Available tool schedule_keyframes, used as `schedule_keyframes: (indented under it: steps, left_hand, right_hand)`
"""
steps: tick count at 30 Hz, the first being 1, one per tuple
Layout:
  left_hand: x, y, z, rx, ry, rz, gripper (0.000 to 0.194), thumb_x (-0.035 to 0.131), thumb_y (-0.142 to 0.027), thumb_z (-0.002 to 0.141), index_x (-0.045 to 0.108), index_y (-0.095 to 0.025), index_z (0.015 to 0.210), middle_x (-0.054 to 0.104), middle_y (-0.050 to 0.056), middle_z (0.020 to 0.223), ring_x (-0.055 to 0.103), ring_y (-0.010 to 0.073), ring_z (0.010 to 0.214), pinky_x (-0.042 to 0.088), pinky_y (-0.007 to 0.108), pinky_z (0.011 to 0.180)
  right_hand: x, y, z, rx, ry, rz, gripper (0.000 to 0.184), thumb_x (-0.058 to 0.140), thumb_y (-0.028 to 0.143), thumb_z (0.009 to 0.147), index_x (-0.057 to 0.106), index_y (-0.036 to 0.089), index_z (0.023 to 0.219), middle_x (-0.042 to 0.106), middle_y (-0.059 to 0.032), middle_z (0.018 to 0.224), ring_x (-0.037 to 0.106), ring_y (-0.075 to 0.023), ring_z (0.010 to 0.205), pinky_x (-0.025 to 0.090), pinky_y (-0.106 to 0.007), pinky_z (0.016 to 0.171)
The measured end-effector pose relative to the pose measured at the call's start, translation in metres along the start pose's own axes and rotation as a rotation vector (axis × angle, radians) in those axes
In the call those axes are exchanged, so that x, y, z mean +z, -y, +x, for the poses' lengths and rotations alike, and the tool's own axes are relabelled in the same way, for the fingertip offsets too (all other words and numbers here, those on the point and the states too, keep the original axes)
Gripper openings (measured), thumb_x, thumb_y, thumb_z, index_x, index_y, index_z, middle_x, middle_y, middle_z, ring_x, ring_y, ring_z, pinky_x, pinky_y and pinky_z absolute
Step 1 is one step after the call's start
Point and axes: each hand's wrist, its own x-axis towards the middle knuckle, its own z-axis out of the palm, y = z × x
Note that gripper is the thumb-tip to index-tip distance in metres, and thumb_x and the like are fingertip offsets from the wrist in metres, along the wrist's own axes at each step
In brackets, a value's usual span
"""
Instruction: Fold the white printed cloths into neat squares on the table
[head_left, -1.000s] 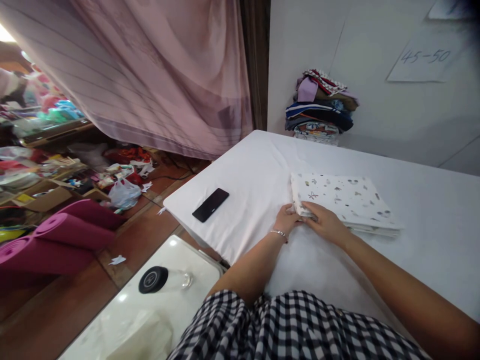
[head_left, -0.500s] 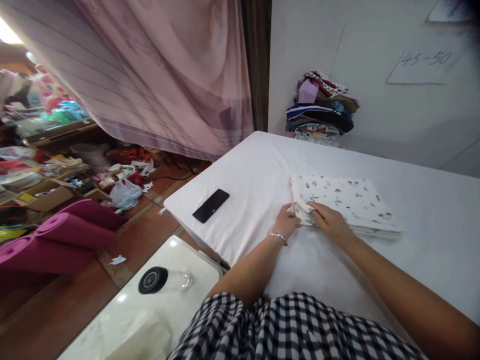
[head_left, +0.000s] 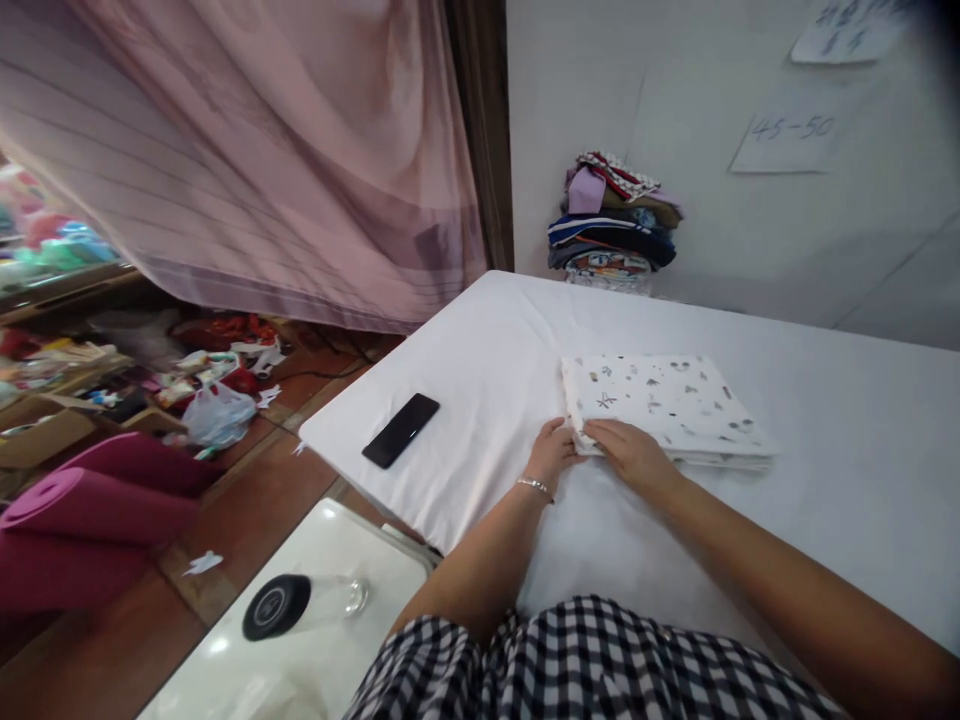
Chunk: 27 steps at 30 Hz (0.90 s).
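A folded white cloth with small grey and brown prints (head_left: pixel 664 405) lies on the white-covered table (head_left: pixel 480 350). Both my hands meet at its near left corner. My left hand (head_left: pixel 553 450), with a thin bracelet on the wrist, pinches the corner's edge with curled fingers. My right hand (head_left: pixel 631 453) rests on the near edge of the cloth, fingers bent and pressed onto the layers. A black phone (head_left: pixel 400 430) lies flat on the table to the left of my hands.
A stack of folded colourful clothes (head_left: pixel 611 225) sits at the table's far edge against the wall. A pink curtain (head_left: pixel 262 160) hangs at left. Rolled magenta mats (head_left: pixel 97 505) and clutter cover the floor. A white appliance with a black lid (head_left: pixel 274 607) stands near me.
The view has shifted slightly; both hands stay at the cloth's near left corner, with the right hand's fingers sliding back from the top onto the near edge.
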Motion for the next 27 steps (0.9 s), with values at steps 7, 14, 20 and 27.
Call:
schedule_keyframes:
  steps: [7,14,20,27]
  left_hand:
    - [0.001,0.003,0.001,0.089,-0.063,0.090,0.053,0.079,-0.024,0.068,0.051,-0.016,0.112,0.056,-0.003,0.069,0.059,0.0111,0.066,0.057,0.027,0.063]
    - [0.001,-0.001,0.003,0.091,-0.086,0.142,0.050,0.071,-0.012,0.072,0.048,-0.015,0.116,0.053,-0.005,0.065,0.054,0.0084,0.060,0.058,0.027,0.061]
    - [0.002,-0.005,0.006,0.091,-0.111,0.188,0.052,0.075,-0.015,0.070,0.050,-0.017,0.116,0.055,-0.004,0.068,0.056,0.0081,0.060,0.057,0.026,0.061]
    - [0.005,-0.011,0.005,0.061,-0.131,0.274,0.049,0.070,-0.027,0.079,0.046,-0.014,0.120,0.060,0.002,0.079,0.060,0.0104,0.064,0.057,0.029,0.061]
  right_hand:
    - [-0.005,0.007,-0.007,0.004,0.026,0.004,0.042,0.038,0.024,0.093,0.046,0.019,0.134,0.059,-0.0132,0.126,0.055,-0.0254,0.116,0.047,-0.047,0.095]
    - [-0.037,-0.033,-0.064,0.155,0.095,-0.201,0.042,0.042,0.037,0.094,0.048,0.023,0.133,0.057,-0.0091,0.131,0.048,-0.0276,0.124,0.037,-0.054,0.102]
    - [-0.083,-0.082,-0.135,0.415,-0.008,-0.270,0.037,0.041,0.040,0.092,0.058,0.026,0.122,0.059,-0.0067,0.129,0.047,-0.0281,0.125,0.037,-0.054,0.101]
    - [-0.117,-0.106,-0.144,1.172,-0.256,0.267,0.027,0.052,0.038,0.084,0.066,0.021,0.099,0.067,-0.0088,0.111,0.065,-0.0242,0.096,0.055,-0.036,0.078]
